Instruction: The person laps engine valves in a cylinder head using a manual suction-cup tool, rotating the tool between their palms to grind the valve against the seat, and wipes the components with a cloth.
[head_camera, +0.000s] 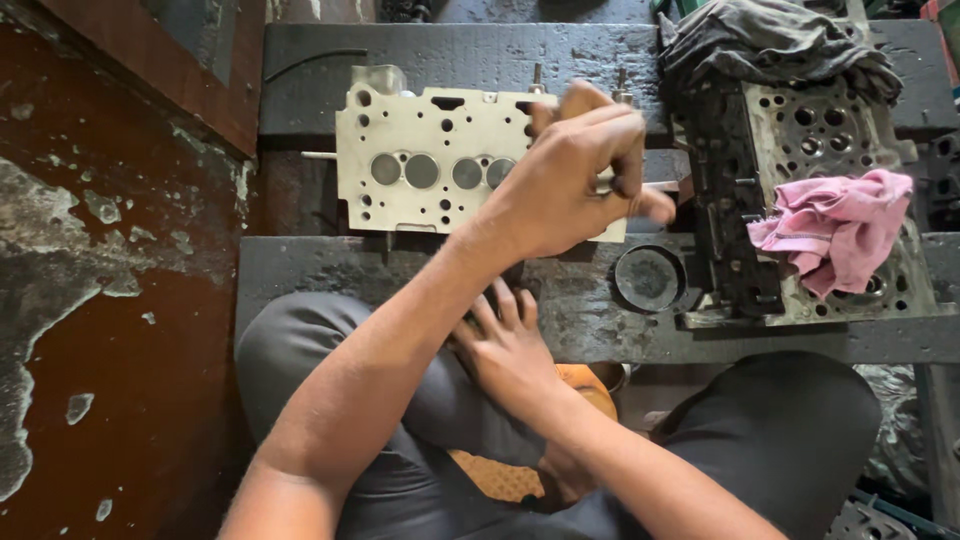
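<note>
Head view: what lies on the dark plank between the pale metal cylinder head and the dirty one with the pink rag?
A round black disc lies there on the plank, beside the dirty cylinder head, below the left hand working on the pale cylinder head.

The left hand covers the right end of the pale cylinder head, so what its fingers grip there cannot be told, and the fingertips are smeared by motion blur. The right hand lies partly under the left forearm, its palm hidden. A grey cloth and a pink rag hide parts of the dirty cylinder head, whose far corner leaves the picture.
</note>
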